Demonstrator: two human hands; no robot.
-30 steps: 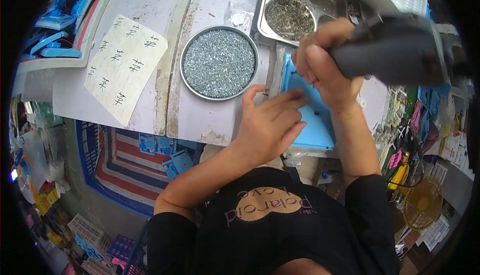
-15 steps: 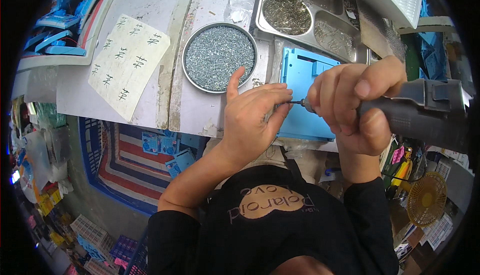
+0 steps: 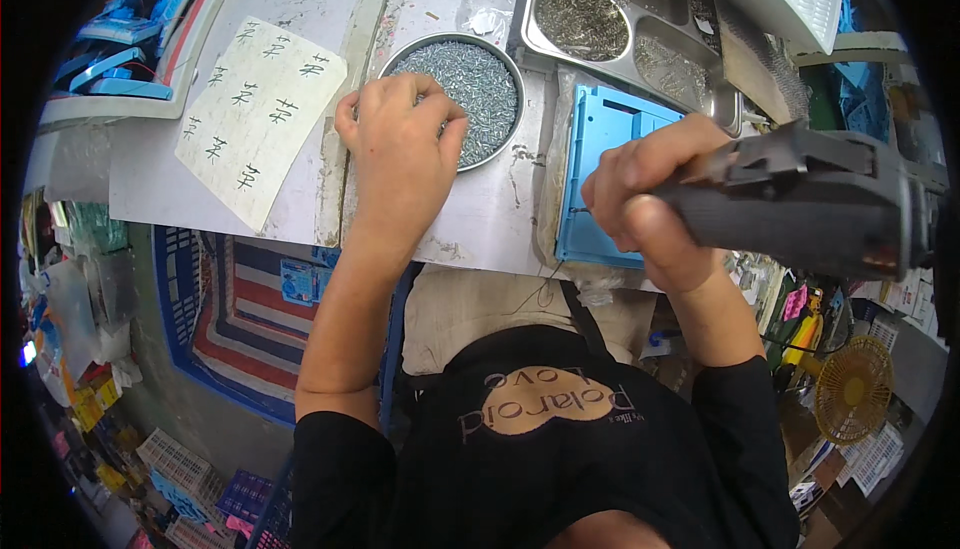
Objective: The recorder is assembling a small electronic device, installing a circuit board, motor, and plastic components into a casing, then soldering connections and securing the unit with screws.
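While one hand reaches into the screws, the other grips a driver

As the left hand point(image 3: 405, 144) bends over the round dish point(image 3: 521, 99), its fingers are half curled, with the tips down toward the small silver screws point(image 3: 490, 99); whether it has hold of any, I cannot tell. The right hand point(image 3: 660, 199) is closed firmly around the front of a black power screwdriver point(image 3: 800, 214), which lies almost level, its bit pointing left over the blue panel point(image 3: 600, 144). I cannot tell whether the tip touches.

That panel lies just inside the near edge of the bench point(image 3: 480, 229), partly hidden by the right hand, with clear plastic point(image 3: 551, 199) showing along its left side. Left of it, somewhat farther from the near edge, stands the dish. A steel compartment tray point(image 3: 545, 53) of more small hardware sits behind the panel, farther from that edge. Left of the dish lies a paper sheet point(image 3: 265, 149) with handwritten characters. Below the near edge, toward the bench's left corner, is a blue basket point(image 3: 175, 329) lined with striped cloth point(image 3: 262, 346).
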